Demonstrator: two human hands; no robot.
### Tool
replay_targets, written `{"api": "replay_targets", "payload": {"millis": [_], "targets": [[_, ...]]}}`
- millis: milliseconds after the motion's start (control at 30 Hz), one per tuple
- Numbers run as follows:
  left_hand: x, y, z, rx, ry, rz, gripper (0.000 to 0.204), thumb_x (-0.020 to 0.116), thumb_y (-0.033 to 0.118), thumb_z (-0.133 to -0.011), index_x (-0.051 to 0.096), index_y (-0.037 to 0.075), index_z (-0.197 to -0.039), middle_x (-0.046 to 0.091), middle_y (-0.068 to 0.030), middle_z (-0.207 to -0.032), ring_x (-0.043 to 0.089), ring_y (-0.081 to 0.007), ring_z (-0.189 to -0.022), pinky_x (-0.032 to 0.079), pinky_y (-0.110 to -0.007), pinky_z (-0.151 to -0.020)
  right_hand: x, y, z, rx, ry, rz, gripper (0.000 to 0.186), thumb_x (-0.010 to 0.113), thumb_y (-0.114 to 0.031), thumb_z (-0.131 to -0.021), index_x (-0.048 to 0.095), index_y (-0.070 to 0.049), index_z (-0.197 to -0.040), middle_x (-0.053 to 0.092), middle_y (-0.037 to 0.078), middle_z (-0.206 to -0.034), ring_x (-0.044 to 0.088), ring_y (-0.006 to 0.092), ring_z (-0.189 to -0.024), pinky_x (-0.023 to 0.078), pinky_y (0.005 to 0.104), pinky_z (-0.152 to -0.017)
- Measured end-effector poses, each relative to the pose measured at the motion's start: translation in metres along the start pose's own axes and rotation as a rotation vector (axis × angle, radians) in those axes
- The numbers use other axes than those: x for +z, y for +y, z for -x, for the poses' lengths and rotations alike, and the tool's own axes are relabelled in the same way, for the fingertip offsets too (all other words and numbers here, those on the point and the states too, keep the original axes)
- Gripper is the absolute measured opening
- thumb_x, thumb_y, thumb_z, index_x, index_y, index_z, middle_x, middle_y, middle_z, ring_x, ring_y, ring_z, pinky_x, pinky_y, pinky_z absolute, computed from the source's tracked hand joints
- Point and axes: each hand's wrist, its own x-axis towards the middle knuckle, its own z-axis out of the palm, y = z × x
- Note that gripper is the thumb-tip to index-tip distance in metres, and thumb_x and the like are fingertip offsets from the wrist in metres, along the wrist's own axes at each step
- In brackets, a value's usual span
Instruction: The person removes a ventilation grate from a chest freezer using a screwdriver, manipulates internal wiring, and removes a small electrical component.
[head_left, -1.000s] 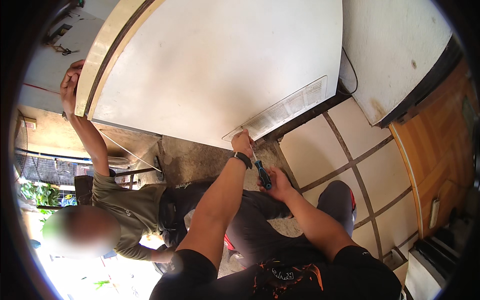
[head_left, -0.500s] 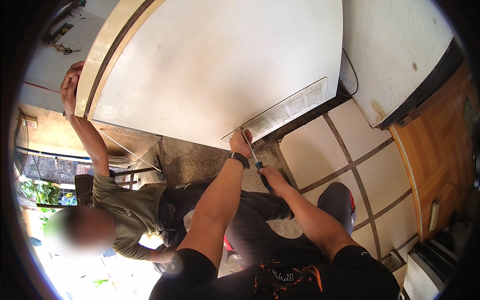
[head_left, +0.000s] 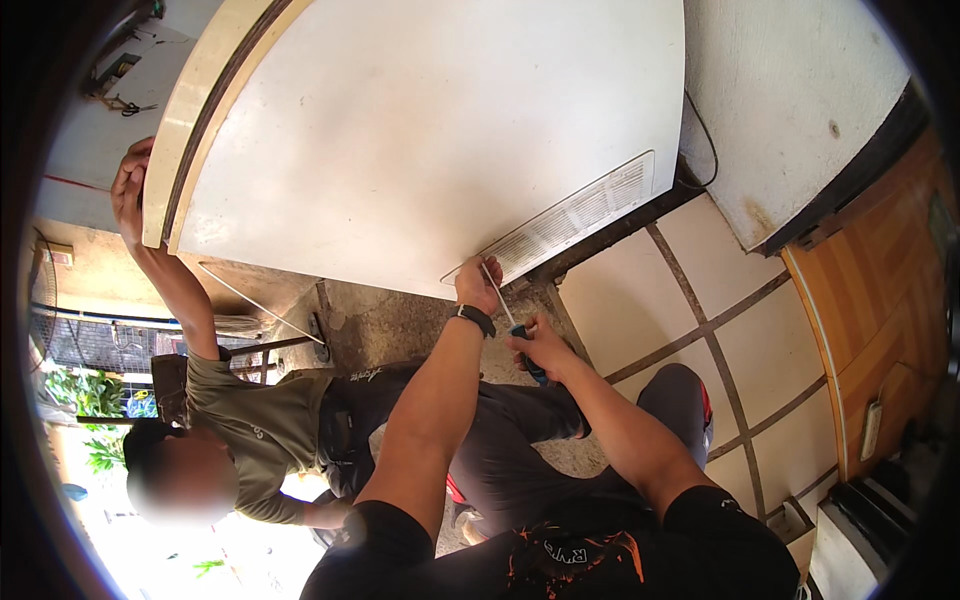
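The right hand (head_left: 540,348) grasps a screwdriver (head_left: 506,306), its fingers curled about the dark and blue handle (head_left: 517,331), with part of the handle showing beyond the grip. The left hand (head_left: 476,282), a dark wristband (head_left: 475,318) at its wrist, lies at the far end of the tool, fingers bent close to the shaft; whether they pinch the shaft or merely shield it cannot be told, and the tip is not clearly visible. The screwdriver slants up and leftward from the right hand to the near end of a slatted grille (head_left: 575,215), low on the broad white panel of a large cabinet (head_left: 430,130).

Handling, by judgement: the screwdriver is light and stiff, its thick handle affording the firmer hold for turning, while the slender metal shaft is smoother and suits only light guidance near the tip. The grille appears thin and possibly brittle, best supported along its frame. The cabinet is probably heavy and smooth-faced, offering purchase chiefly at its edges.

Farther out, a co-worker's hand (head_left: 130,190) rests against the cream trim (head_left: 205,115) at the cabinet's left end; pale floor tiles (head_left: 640,280) lie to the right.
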Motion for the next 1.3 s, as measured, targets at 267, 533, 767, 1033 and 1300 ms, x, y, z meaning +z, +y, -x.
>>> {"api": "replay_targets", "payload": {"millis": [267,533,767,1033,1300], "targets": [[0.016,-0.013,0.003,0.052,-0.019,-0.148,0.012,0.061,0.010,-0.096,0.059,0.000,-0.102,0.066,-0.0113,-0.088,0.064,-0.0193,-0.075,0.056,-0.029,-0.065,-0.024,-0.001,-0.034,0.084,-0.055,0.204,0.055,0.078,-0.022,-0.085,0.043,-0.001,-0.122,0.059,0.012,-0.081,0.059,0.0157,-0.063,0.051,0.0324,-0.055],[0.007,-0.011,-0.004,0.131,-0.053,-0.191,0.018,0.052,0.017,-0.101,0.060,0.002,-0.098,0.065,-0.0110,-0.089,0.062,-0.0193,-0.074,0.055,-0.029,-0.065,-0.006,-0.011,-0.027,0.032,-0.053,-0.051,0.024,0.076,-0.011,-0.084,0.060,-0.001,-0.098,0.060,0.007,-0.084,0.058,0.0149,-0.070,0.048,0.0316,-0.061],[-0.016,-0.014,-0.008,0.020,-0.058,-0.143,0.021,0.043,0.019,-0.096,0.055,0.003,-0.089,0.064,-0.0124,-0.085,0.059,-0.0231,-0.073,0.050,-0.035,-0.066,-0.017,-0.017,-0.017,-0.094,-0.074,0.595,0.019,0.071,-0.010,-0.083,0.060,-0.001,-0.094,0.060,0.006,-0.083,0.058,0.0169,-0.073,0.046,0.0301,-0.062],[-0.009,-0.014,0.005,-0.014,-0.059,-0.009,0.021,0.045,0.021,-0.093,0.054,0.003,-0.089,0.061,-0.0113,-0.084,0.056,-0.0216,-0.074,0.048,-0.035,-0.069,-0.072,-0.028,-0.019,-0.359,0.226,0.018,0.026,0.075,-0.023,-0.087,0.055,-0.006,-0.091,0.053,0.003,-0.072,0.047,0.0095,-0.046,0.038,0.0252,-0.043],[-0.011,-0.003,0.007,-0.003,-0.021,-0.041,0.023,0.054,0.028,-0.095,0.053,0.007,-0.086,0.054,-0.0055,-0.078,0.050,-0.0177,-0.070,0.044,-0.030,-0.063,-0.064,-0.142,-0.111,-0.580,0.694,-0.293,0.055,0.082,-0.036,-0.081,0.048,-0.001,-0.107,0.048,0.005,-0.083,0.049,0.0124,-0.054,0.044,0.0290,-0.047]]}}
